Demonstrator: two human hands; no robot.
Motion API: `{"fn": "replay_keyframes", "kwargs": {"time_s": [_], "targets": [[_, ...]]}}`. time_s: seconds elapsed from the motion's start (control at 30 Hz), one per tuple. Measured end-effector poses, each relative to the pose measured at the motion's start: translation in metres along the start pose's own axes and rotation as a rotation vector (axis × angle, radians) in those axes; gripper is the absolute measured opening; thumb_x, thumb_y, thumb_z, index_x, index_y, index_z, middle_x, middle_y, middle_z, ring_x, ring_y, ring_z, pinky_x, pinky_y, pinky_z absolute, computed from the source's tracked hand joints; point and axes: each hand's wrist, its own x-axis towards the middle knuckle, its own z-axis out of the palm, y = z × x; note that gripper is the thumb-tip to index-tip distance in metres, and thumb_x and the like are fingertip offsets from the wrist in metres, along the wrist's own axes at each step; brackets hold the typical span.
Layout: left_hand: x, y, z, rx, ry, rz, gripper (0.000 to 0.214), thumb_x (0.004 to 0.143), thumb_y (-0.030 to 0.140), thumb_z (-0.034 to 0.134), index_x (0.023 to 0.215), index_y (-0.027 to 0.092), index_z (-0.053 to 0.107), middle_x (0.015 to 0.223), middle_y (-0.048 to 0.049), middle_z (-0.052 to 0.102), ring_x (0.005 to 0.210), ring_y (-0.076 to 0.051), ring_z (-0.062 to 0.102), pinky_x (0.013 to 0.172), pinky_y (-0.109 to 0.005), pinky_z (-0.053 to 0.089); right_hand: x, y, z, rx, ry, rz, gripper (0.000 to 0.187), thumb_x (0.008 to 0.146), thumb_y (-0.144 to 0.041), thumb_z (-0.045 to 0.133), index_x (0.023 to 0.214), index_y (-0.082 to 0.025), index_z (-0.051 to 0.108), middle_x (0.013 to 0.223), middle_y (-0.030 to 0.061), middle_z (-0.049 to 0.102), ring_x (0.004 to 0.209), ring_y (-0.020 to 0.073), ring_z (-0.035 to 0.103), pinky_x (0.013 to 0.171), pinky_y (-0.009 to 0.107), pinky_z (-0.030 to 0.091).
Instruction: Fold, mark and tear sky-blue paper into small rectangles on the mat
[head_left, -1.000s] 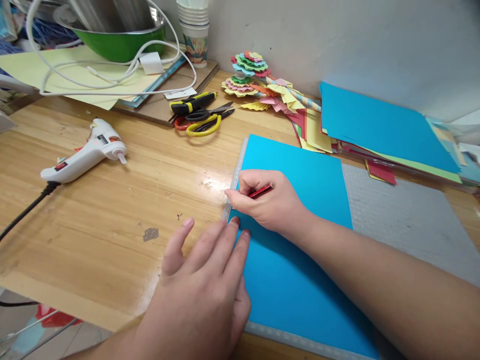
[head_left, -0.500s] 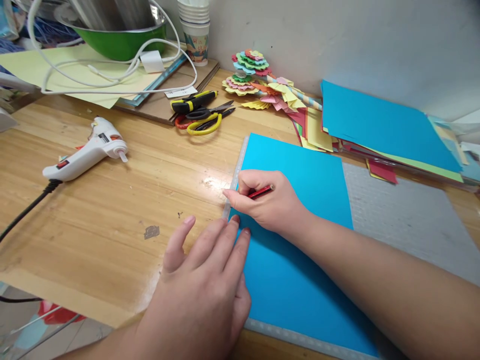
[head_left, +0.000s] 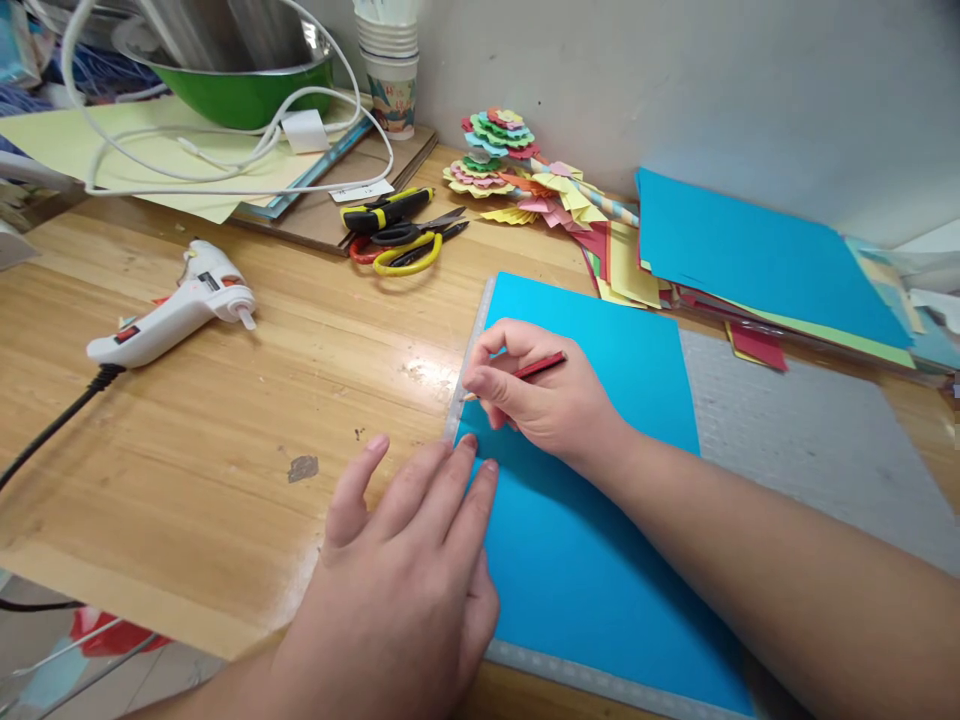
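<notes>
A large sheet of blue paper [head_left: 585, 560] lies on a grey cutting mat [head_left: 795, 430], whose left border shows along the paper's edge. My right hand [head_left: 544, 395] is closed round a red and black pencil [head_left: 541, 366], its tip pointing left at the paper's left edge. Whether the tip touches the paper I cannot tell. My left hand [head_left: 409, 560] lies flat with its fingers apart, fingertips on the left edge of the blue paper just below the right hand. It holds nothing.
A white glue gun [head_left: 176, 310] with a black cord lies at left. Scissors [head_left: 409, 250] and a yellow-black utility knife [head_left: 386, 210] lie behind. Paper flowers [head_left: 499, 150], stacked blue paper [head_left: 772, 265], paper cups [head_left: 391, 80] and a green bowl [head_left: 240, 95] stand toward the wall.
My right hand has shifted slightly up and right, and its fingers have opened out from a tight curl, showing more of the pencil and its tip. The left hand stays in place.
</notes>
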Motion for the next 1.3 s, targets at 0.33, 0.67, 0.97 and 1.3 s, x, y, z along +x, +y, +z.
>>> {"fn": "replay_keyframes", "kwargs": {"time_s": [0.33,0.67,0.97,1.3], "targets": [[-0.0011,-0.0013,0.0047,-0.010,0.033,0.009,0.036,0.083,0.027,0.054,0.117,0.021,0.067,0.126,-0.0034,0.066,0.117,-0.023,0.057,0.116,-0.042,0.013,-0.0010,0.0044,0.0022,-0.172,0.039,-0.094,0.043,0.075,-0.035,0.074,0.053,-0.019,0.040,0.052,-0.0074,0.038,0.050,0.0071,0.032,0.046,0.023,0.026],[-0.0008,-0.0008,0.0023,-0.011,0.030,-0.001,0.036,0.084,0.026,0.054,0.117,0.022,0.067,0.126,-0.0011,0.066,0.115,-0.022,0.058,0.116,-0.040,0.013,-0.0013,0.0058,0.0044,-0.279,0.089,-0.209,0.041,0.078,-0.010,0.059,0.052,-0.020,0.029,0.051,-0.0082,0.028,0.051,0.0059,0.024,0.044,0.022,0.021],[-0.0027,-0.0017,0.0020,-0.009,0.006,0.009,0.037,0.084,0.027,0.055,0.119,0.020,0.066,0.125,-0.0025,0.067,0.116,-0.023,0.057,0.116,-0.042,0.014,-0.0022,0.0082,0.0058,-0.260,0.063,-0.232,0.040,0.079,-0.008,0.059,0.053,-0.019,0.031,0.052,-0.0081,0.031,0.051,0.0052,0.026,0.043,0.021,0.021],[-0.0008,-0.0010,0.0029,-0.008,0.000,-0.001,0.038,0.084,0.028,0.054,0.120,0.022,0.066,0.127,-0.0020,0.066,0.116,-0.024,0.057,0.115,-0.044,0.017,-0.0016,0.0068,0.0033,-0.251,0.081,-0.223,0.039,0.077,-0.008,0.058,0.053,-0.020,0.029,0.052,-0.0081,0.029,0.051,0.0055,0.025,0.044,0.021,0.020]]}}
